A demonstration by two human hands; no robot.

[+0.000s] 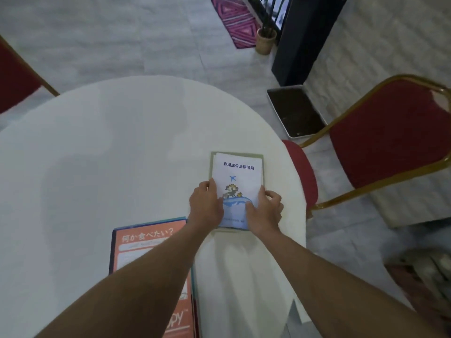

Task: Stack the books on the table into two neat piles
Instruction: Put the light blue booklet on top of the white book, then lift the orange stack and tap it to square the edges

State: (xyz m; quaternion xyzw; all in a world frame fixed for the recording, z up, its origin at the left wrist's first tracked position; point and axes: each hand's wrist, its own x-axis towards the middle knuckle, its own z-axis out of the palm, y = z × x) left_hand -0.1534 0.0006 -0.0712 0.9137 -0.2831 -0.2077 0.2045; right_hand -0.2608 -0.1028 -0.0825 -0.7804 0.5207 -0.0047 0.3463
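On the right side of a round white table (pixel 102 147), two bare hands pressed to the near half of a white booklet (pixel 238 172). Left hand (pixel 206 203) laid flat along the booklet's left edge, fingers loosely extended, thumb side against the paper. Right hand (pixel 266 209) spread over the lower right corner, fingertips down on the blue artwork, remaining fingers curled at the outer edge; neither hand closed around anything, both resting in contact. Printed on the cover: a line of dark blue characters near the top, a small blue aeroplane, a pixel-style figure above a blue shape. Beneath it, a larger olive-grey book (pixel 262 167), its border showing on the far, left and right sides, the two squared up as one pile. Nearer and to the left, partly hidden under the left forearm, an orange book (pixel 148 236) with white Japanese lettering, lying on top of a dark blue-edged book (pixel 111 250) as a second pile, well apart from the first. Beyond the table's right edge, a red-cushioned chair (pixel 390 132) with a gold frame. On the pale floor, a shallow tray (pixel 296 111) of dark soil, a potted plant (pixel 266 41) in a woven basket and a pink patterned mat (pixel 234 20).
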